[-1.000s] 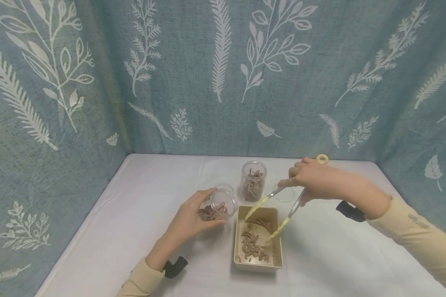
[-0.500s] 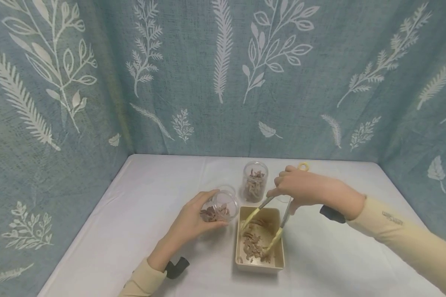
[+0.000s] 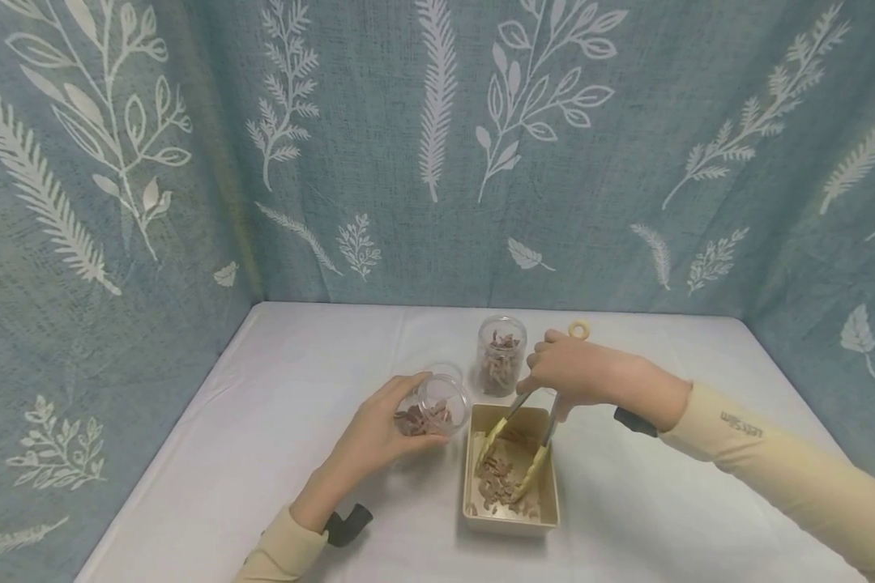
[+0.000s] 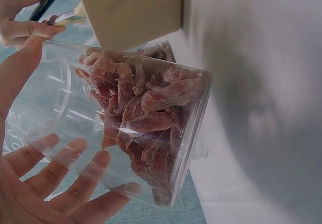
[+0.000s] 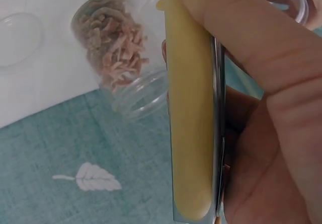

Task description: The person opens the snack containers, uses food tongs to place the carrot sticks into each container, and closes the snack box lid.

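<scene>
My left hand (image 3: 375, 421) grips a clear plastic jar (image 3: 443, 402), tilted with its mouth toward the box. In the left wrist view, reddish-brown dried strips (image 4: 146, 113) lie toward the jar's base, with thumb and fingers around its wall. My right hand (image 3: 576, 368) holds yellow-tipped metal tongs (image 3: 535, 463) from above. Their two arms are spread and reach down into a beige rectangular box (image 3: 510, 528), tips at the small pile of brown strips (image 3: 497, 484) on its floor. The right wrist view shows the tongs' yellow grip (image 5: 191, 108) beneath my thumb.
Behind the box stands a second clear jar (image 3: 501, 356), upright and well filled with similar strips. Round clear lids lie on the white tablecloth (image 3: 321, 356), one of them (image 5: 20, 39) plain in the right wrist view. A blue-green leaf-patterned curtain (image 3: 379, 162) encloses the back and sides.
My right hand has moved left and slightly down, bringing the tongs deeper into the box. Their tips have drawn closer together around the strips. The left hand and its jar stay nearly still.
</scene>
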### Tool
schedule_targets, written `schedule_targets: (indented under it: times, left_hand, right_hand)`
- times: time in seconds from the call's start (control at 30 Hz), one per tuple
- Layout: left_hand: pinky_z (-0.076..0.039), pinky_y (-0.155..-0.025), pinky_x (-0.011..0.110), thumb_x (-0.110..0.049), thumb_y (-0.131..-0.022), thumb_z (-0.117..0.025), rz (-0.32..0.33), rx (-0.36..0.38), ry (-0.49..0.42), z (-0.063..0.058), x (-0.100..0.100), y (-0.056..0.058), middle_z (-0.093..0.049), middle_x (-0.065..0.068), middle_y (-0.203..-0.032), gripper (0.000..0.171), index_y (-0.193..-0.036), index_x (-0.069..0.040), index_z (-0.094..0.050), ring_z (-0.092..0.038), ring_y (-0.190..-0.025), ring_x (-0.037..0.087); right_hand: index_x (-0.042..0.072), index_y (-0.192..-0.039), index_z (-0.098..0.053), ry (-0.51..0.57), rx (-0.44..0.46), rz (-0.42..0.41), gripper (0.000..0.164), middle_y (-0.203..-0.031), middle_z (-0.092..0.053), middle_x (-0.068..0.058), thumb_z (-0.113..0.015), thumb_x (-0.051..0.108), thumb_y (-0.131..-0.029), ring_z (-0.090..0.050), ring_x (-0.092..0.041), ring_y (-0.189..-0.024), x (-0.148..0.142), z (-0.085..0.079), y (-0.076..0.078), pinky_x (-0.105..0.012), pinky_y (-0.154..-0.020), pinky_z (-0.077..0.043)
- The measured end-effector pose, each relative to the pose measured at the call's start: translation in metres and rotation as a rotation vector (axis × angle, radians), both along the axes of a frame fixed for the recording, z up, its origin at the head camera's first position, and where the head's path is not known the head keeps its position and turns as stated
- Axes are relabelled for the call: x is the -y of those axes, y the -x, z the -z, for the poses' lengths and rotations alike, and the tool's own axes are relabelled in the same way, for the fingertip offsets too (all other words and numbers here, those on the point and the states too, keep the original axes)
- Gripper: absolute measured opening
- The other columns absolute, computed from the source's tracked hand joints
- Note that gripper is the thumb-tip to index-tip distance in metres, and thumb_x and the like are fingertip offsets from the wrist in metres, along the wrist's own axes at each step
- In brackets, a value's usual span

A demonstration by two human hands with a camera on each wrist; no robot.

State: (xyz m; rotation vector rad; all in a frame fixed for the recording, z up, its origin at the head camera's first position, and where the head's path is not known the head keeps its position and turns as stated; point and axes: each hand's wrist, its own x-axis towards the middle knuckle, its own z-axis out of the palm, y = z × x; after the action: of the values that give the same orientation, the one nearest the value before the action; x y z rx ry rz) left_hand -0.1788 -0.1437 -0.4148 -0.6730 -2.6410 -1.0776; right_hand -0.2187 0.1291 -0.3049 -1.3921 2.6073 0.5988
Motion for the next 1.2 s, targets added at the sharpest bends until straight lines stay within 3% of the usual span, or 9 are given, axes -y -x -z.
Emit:
schedule_targets:
  times: [0.2, 0.5, 0.97, 1.2]
  left_hand:
    - [-0.045, -0.098, 0.043, -0.039, -0.062, -0.083, 0.007, -0.001, -0.002, -0.002, 0.000, -0.001, -0.056, 0.006, -0.126, 0.085, -0.135, -0.017, -0.046, -0.054, -0.115, 0.024]
    - [-0.044, -0.099, 0.043, -0.041, -0.063, -0.082, 0.005, -0.006, -0.003, -0.002, 0.001, 0.000, -0.055, 0.004, -0.127, 0.085, -0.136, -0.017, -0.046, -0.054, -0.116, 0.023]
    - [-0.044, -0.100, 0.042, -0.040, -0.063, -0.082, 0.036, -0.021, -0.003, 0.000, 0.002, 0.002, -0.056, 0.007, -0.126, 0.084, -0.135, -0.016, -0.046, -0.054, -0.116, 0.023]
    - [-0.044, -0.100, 0.042, -0.037, -0.062, -0.083, 0.051, -0.027, -0.004, 0.000, 0.001, 0.002, -0.056, 0.007, -0.126, 0.085, -0.134, -0.013, -0.047, -0.054, -0.116, 0.023]
  right_hand:
    - [0.031, -0.109, -0.069, -0.026, -0.013, -0.014, 0.047, -0.089, -0.066, 0.007, -0.078, 0.039, -0.063, -0.054, -0.012, -0.079, 0.001, 0.003, 0.000, -0.025, -0.068, -0.034]
    - [0.033, -0.104, -0.069, -0.035, -0.077, -0.114, 0.040, -0.085, -0.065, 0.009, -0.074, 0.041, -0.065, -0.052, -0.011, -0.073, -0.004, 0.007, 0.000, -0.025, -0.067, -0.035]
    - [0.031, -0.101, -0.070, 0.091, -0.079, -0.160, 0.037, -0.075, -0.060, 0.010, -0.072, 0.042, -0.066, -0.046, -0.009, -0.066, -0.022, 0.004, 0.004, -0.024, -0.064, -0.032]
    - [0.029, -0.095, -0.069, 0.230, -0.086, -0.175, 0.034, -0.066, -0.052, 0.011, -0.073, 0.040, -0.062, -0.042, -0.009, -0.061, -0.038, -0.008, 0.007, -0.024, -0.061, -0.031]
